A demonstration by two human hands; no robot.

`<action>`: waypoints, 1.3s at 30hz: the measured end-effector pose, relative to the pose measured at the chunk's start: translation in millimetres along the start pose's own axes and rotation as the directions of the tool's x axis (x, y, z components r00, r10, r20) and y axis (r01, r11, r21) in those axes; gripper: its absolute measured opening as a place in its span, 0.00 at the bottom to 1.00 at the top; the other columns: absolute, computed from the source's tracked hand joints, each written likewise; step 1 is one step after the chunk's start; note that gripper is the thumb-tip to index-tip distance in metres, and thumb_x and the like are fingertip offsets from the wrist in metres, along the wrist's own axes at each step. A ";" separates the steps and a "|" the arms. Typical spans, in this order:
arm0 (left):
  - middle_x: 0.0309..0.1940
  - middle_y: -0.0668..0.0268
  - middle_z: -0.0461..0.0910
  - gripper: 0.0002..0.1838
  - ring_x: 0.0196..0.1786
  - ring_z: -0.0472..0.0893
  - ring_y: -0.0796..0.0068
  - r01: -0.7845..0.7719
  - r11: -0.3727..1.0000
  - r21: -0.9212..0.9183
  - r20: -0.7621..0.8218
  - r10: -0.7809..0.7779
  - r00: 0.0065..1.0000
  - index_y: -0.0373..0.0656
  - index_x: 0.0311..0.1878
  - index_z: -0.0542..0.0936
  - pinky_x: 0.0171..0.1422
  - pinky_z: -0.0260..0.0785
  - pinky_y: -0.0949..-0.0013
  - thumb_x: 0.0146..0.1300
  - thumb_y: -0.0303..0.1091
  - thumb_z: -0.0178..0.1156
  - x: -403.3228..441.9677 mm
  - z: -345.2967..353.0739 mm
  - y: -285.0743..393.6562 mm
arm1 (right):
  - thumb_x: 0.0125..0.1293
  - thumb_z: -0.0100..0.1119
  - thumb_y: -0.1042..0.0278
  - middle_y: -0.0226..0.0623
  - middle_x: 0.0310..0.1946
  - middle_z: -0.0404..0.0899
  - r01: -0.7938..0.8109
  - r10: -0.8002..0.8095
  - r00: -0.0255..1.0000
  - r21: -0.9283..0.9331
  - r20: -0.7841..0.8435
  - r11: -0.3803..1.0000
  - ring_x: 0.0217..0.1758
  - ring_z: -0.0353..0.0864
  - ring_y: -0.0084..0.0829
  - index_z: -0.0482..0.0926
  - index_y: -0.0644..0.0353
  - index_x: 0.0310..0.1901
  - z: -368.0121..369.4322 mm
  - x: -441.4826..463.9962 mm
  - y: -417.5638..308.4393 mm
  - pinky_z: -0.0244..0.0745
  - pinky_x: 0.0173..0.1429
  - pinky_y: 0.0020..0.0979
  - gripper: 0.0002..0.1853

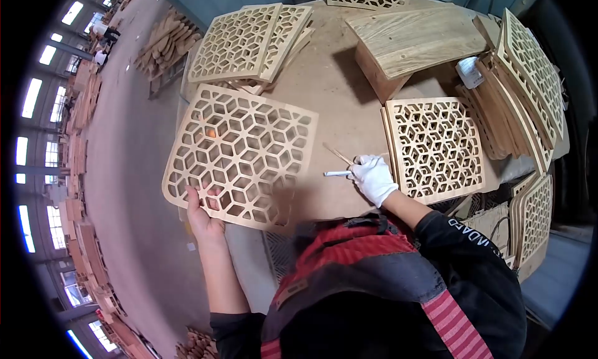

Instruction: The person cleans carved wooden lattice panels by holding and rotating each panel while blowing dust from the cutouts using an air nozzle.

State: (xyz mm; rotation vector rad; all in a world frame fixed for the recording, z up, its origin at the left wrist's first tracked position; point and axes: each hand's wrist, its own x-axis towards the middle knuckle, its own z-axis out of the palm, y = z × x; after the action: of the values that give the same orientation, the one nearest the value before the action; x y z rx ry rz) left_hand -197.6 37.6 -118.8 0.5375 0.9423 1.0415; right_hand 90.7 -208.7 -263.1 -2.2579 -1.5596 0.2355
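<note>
The left hand (205, 217) pinches a holey board (242, 156); the gloved right hand (374, 179) curls shut around thin sticks (337, 173)

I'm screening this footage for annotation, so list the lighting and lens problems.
Head view: strong fisheye bending, with black corners; windows at far left blown out to white; a soft shadow over the lower right of the lattice panel in the left hand; a darker shadow beside the wooden box; distant figures too small for detail.

Left hand (204, 219) under a lattice panel (240, 156), right (gloved) hand (374, 179) apparently gripping tools (337, 173).
</note>
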 end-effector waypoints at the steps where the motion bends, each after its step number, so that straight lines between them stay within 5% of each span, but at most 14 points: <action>1: 0.36 0.63 0.80 0.18 0.33 0.81 0.71 0.033 0.999 -0.029 -0.010 -0.034 0.999 0.40 0.47 0.72 0.43 0.82 0.63 0.70 0.47 0.58 5.1 -9.5 -6.9 | 0.54 0.65 0.61 0.37 0.34 0.76 -0.016 0.016 1.000 0.001 -0.011 1.000 0.39 0.76 0.43 0.79 0.53 0.29 -0.3 -0.6 0.1 0.70 0.42 0.43 0.07; 7: 0.39 0.62 0.80 0.20 0.41 0.82 0.65 0.153 0.984 -0.089 0.040 -0.150 0.988 0.39 0.49 0.73 0.48 0.82 0.59 0.71 0.50 0.55 29.3 -58.4 -53.2 | 0.57 0.63 0.61 0.36 0.37 0.79 -0.034 0.039 0.996 0.066 -0.078 0.997 0.40 0.78 0.43 0.83 0.52 0.33 -1.4 -2.5 4.3 0.71 0.46 0.43 0.06; 8: 0.39 0.62 0.79 0.20 0.42 0.82 0.64 0.117 0.992 -0.055 -0.082 -0.121 0.989 0.40 0.50 0.73 0.49 0.82 0.55 0.72 0.49 0.54 34.1 -66.6 -63.7 | 0.57 0.63 0.62 0.36 0.37 0.78 -0.022 0.024 0.998 0.028 -0.057 0.999 0.40 0.78 0.43 0.83 0.52 0.33 -3.9 -2.2 4.2 0.71 0.46 0.43 0.06; 14: 0.43 0.60 0.80 0.23 0.46 0.82 0.59 0.338 0.907 -0.250 0.106 -0.322 0.941 0.40 0.59 0.70 0.53 0.80 0.48 0.74 0.49 0.48 49.1 -108.8 -92.3 | 0.56 0.60 0.67 0.36 0.33 0.77 0.038 -0.043 0.997 -0.081 -0.056 0.996 0.34 0.78 0.43 0.81 0.51 0.31 -1.3 -3.0 7.0 0.70 0.40 0.44 0.02; 15: 0.46 0.60 0.81 0.23 0.45 0.83 0.60 0.265 0.947 -0.180 -0.084 -0.283 0.955 0.39 0.61 0.71 0.53 0.80 0.46 0.75 0.48 0.48 41.4 -93.5 -92.0 | 0.56 0.59 0.68 0.37 0.32 0.77 0.032 -0.037 0.997 -0.074 -0.067 0.997 0.33 0.78 0.43 0.81 0.51 0.31 1.0 -1.8 8.0 0.70 0.39 0.45 0.02; 18: 0.48 0.59 0.81 0.21 0.45 0.83 0.62 0.215 0.975 -0.061 -0.143 -0.222 0.965 0.40 0.59 0.72 0.54 0.79 0.45 0.75 0.47 0.49 44.0 -100.1 -96.7 | 0.55 0.58 0.70 0.38 0.28 0.76 -0.007 0.001 0.997 -0.080 -0.077 0.997 0.31 0.78 0.44 0.80 0.52 0.29 4.6 0.6 11.1 0.70 0.38 0.46 0.02; 22: 0.54 0.59 0.80 0.19 0.54 0.81 0.59 0.375 0.918 0.131 -0.310 -0.321 0.895 0.41 0.60 0.72 0.58 0.78 0.51 0.74 0.42 0.51 41.5 -110.6 -84.4 | 0.56 0.57 0.71 0.41 0.26 0.77 -0.063 0.058 0.996 -0.084 -0.067 0.994 0.29 0.79 0.46 0.79 0.55 0.27 2.2 6.0 7.8 0.73 0.37 0.46 0.03; 25: 0.50 0.63 0.81 0.17 0.47 0.83 0.64 0.340 0.882 0.327 -0.295 -0.246 0.923 0.40 0.59 0.73 0.52 0.78 0.60 0.74 0.39 0.51 45.5 -127.9 -80.7 | 0.57 0.57 0.70 0.42 0.26 0.78 -0.104 0.100 0.993 -0.067 -0.060 0.992 0.29 0.81 0.46 0.79 0.55 0.26 -2.3 9.7 2.9 0.75 0.37 0.47 0.05; 27: 0.42 0.69 0.80 0.15 0.38 0.80 0.73 0.071 0.966 0.250 -0.261 -0.003 0.965 0.37 0.57 0.71 0.42 0.74 0.71 0.71 0.32 0.55 48.6 -131.2 -95.7 | 0.57 0.58 0.68 0.44 0.27 0.81 -0.188 0.187 0.982 -0.039 -0.025 0.981 0.32 0.82 0.46 0.81 0.57 0.26 -5.9 13.8 0.4 0.76 0.40 0.46 0.06; 29: 0.39 0.70 0.76 0.18 0.36 0.74 0.79 -0.025 0.887 0.460 -0.228 0.146 0.963 0.32 0.58 0.69 0.39 0.69 0.75 0.69 0.28 0.57 14.5 -86.1 -83.7 | 0.55 0.60 0.67 0.45 0.27 0.82 -0.398 0.399 0.917 0.162 0.028 0.903 0.31 0.83 0.45 0.83 0.58 0.27 -15.1 18.2 -3.8 0.78 0.41 0.42 0.06; 31: 0.38 0.70 0.73 0.21 0.39 0.73 0.82 -0.174 0.860 0.479 -0.118 0.260 0.958 0.33 0.59 0.68 0.42 0.68 0.80 0.65 0.25 0.60 -6.5 -62.3 -92.4 | 0.51 0.65 0.66 0.44 0.24 0.83 -0.574 0.579 0.801 0.473 0.154 0.668 0.27 0.83 0.35 0.85 0.61 0.30 -11.4 18.6 3.7 0.79 0.38 0.32 0.08; 34: 0.39 0.70 0.73 0.23 0.39 0.74 0.81 -0.255 0.645 0.721 0.193 0.166 0.967 0.38 0.60 0.68 0.42 0.70 0.77 0.63 0.23 0.62 -15.7 -52.8 -120.8 | 0.49 0.70 0.71 0.33 0.23 0.83 -0.483 0.509 0.823 0.782 0.251 0.395 0.25 0.78 0.20 0.84 0.63 0.28 -8.2 17.8 4.7 0.75 0.31 0.23 0.06; 35: 0.41 0.69 0.74 0.23 0.39 0.75 0.80 -0.210 0.701 0.682 0.234 0.063 0.970 0.39 0.60 0.69 0.42 0.71 0.75 0.62 0.23 0.63 -24.4 -42.6 -130.4 | 0.49 0.68 0.80 0.32 0.29 0.83 -0.458 0.458 0.834 0.848 0.306 0.266 0.28 0.77 0.18 0.80 0.63 0.26 -11.7 16.0 -4.2 0.73 0.32 0.22 0.05; 39: 0.48 0.65 0.75 0.18 0.47 0.76 0.77 -0.128 0.787 0.603 0.385 -0.146 0.911 0.37 0.59 0.71 0.53 0.70 0.73 0.67 0.23 0.57 -79.3 46.9 -132.9 | 0.48 0.69 0.76 0.34 0.27 0.83 -0.423 0.276 0.903 0.797 0.330 0.430 0.29 0.78 0.18 0.82 0.65 0.29 -53.6 17.6 -65.8 0.74 0.33 0.23 0.06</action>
State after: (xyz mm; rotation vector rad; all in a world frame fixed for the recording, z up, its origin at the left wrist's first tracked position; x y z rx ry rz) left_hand -108.2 -89.1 -164.7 1.2557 0.8870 0.5408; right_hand 59.2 -183.8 -186.4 -1.6747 -0.6636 1.0739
